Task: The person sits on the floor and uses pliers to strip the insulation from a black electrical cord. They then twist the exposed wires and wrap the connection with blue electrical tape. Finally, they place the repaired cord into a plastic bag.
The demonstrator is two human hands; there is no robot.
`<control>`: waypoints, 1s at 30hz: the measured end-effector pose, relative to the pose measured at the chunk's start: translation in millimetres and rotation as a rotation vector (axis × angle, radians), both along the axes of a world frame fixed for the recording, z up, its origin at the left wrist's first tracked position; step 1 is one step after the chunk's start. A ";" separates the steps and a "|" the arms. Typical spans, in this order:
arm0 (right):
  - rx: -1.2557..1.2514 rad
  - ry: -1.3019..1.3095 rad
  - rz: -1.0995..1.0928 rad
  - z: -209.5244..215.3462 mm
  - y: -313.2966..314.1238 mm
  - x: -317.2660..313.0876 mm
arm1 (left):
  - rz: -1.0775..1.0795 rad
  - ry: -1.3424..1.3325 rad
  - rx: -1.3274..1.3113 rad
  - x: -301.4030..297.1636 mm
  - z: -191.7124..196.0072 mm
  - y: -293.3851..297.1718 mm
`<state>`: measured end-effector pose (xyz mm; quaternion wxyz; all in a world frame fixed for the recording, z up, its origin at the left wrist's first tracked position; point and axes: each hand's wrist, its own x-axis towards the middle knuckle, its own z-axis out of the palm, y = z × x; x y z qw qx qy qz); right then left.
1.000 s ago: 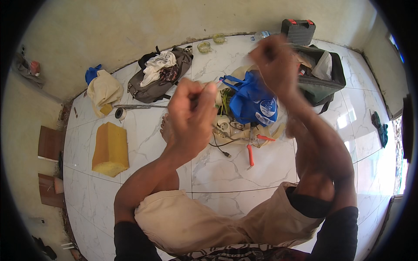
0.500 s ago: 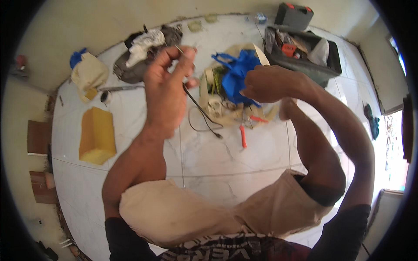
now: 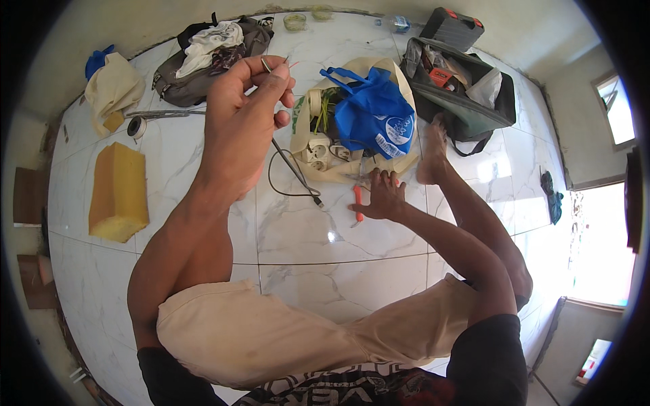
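Note:
My left hand (image 3: 247,101) is raised, thumb and fingers pinched on a thin dark cable (image 3: 290,160). At the fingertips a short bared end with a fine red wire (image 3: 294,65) sticks out. The cable hangs below the hand and loops above the floor, ending in a small USB plug (image 3: 317,201). Low over the tiles, my right hand (image 3: 384,197) has its fingers spread beside an orange-handled hand tool (image 3: 357,203). Another orange bit shows between its fingers; the tool's head is partly hidden, so its kind is unclear.
Beyond lies an opened cream bag (image 3: 298,139) with white sockets (image 3: 317,153) and a blue bag (image 3: 372,111). A tool bag (image 3: 497,111) and black case (image 3: 452,28) stand far right. At left are a yellow foam block (image 3: 118,193), tape roll (image 3: 137,127) and backpack (image 3: 183,74).
My right hand has come down from above the blue bag to the orange-handled tool on the floor, its fingers spreading. My left hand still pinches the cable. The whole view has shifted slightly.

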<state>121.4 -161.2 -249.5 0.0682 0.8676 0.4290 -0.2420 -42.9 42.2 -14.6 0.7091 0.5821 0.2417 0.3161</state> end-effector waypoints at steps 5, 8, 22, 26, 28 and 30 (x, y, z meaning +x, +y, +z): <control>0.081 0.032 -0.032 -7.8 -10.2 10.3 | 0.023 0.022 -0.041 -0.6 -1.9 3.3; -0.066 0.086 -0.107 7.6 -9.4 18.2 | -0.013 0.016 -0.067 1.8 -1.1 3.2; 0.369 0.824 -0.083 222.5 -17.0 72.1 | -0.113 -0.037 -0.055 3.3 28.2 -9.9; 0.730 0.619 -0.007 270.6 7.9 34.2 | -0.033 -0.015 -0.066 5.7 35.7 -21.0; 0.889 0.560 -0.039 275.6 20.1 15.0 | -0.044 -0.078 -0.102 7.0 40.3 -25.6; 0.959 0.476 -0.046 275.7 26.6 7.5 | -0.076 -0.116 -0.151 10.0 45.6 -30.0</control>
